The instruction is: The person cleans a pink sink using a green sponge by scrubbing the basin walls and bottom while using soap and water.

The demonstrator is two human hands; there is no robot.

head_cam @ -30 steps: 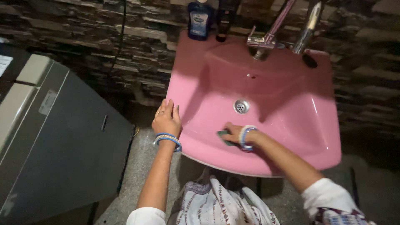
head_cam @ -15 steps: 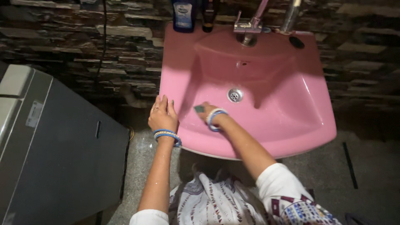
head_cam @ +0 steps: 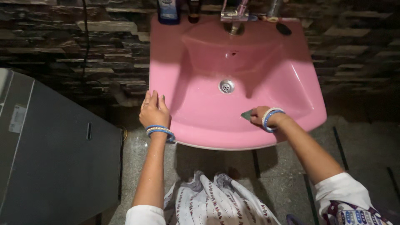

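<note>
A rough stone wall (head_cam: 62,50) fills the top of the view, dark and layered. At nine o'clock stands a grey appliance (head_cam: 54,158) with a flat top and a small slot. The speckled floor (head_cam: 366,141) runs along the bottom, crossed by dark lines.

The pink washbasin (head_cam: 291,62) hangs on the wall at twelve o'clock, its bowl sloping to a round metal drain (head_cam: 226,86). At the back rim sit a chrome tap (head_cam: 233,14), a blue bottle (head_cam: 168,11) at eleven o'clock of the drain, and a darker bottle (head_cam: 193,12) just beside it. A dark hole (head_cam: 283,28) shows at the rim's one o'clock corner.

The left arm reaches straight up from the bottom edge, bare from a white sleeve. The left hand (head_cam: 153,111) rests palm down on the basin's left rim, fingers (head_cam: 155,96) spread flat and loosely extended, gripping nothing. Blue bangles (head_cam: 160,131) circle the wrist.

The right arm comes in from five o'clock, elbow bent, forearm angled up to the left. The right hand (head_cam: 261,114) lies inside the bowl near its front right wall, at four o'clock of the drain. Its fingers are curled down over a green scrub pad (head_cam: 246,114), pressing it against the pink surface; only the pad's left corner shows. Blue and white bangles (head_cam: 271,118) sit on that wrist.

A patterned white garment (head_cam: 216,204) hangs at six o'clock below the basin.
</note>
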